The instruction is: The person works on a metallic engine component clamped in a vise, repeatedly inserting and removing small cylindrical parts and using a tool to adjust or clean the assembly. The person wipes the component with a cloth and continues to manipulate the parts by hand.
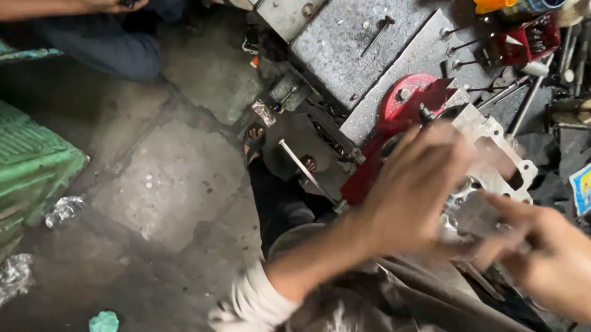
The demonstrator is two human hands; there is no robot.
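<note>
Two hands work at the lower right: left hand (413, 186) spread over the pale metal engine casting (496, 148), right hand (554, 266) blurred, its grip unreadable; steady the casting before pressing harder.

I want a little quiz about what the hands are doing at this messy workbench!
1. True or false: both hands are on the silver metal engine part.
2. What colour is the round machine part just behind it? A) red B) blue C) white
3. What small crumpled thing lies on the floor at the lower left?

Key:
1. True: the left hand covers it from above and the right hand touches its near end.
2. A
3. A green scrap.
</note>
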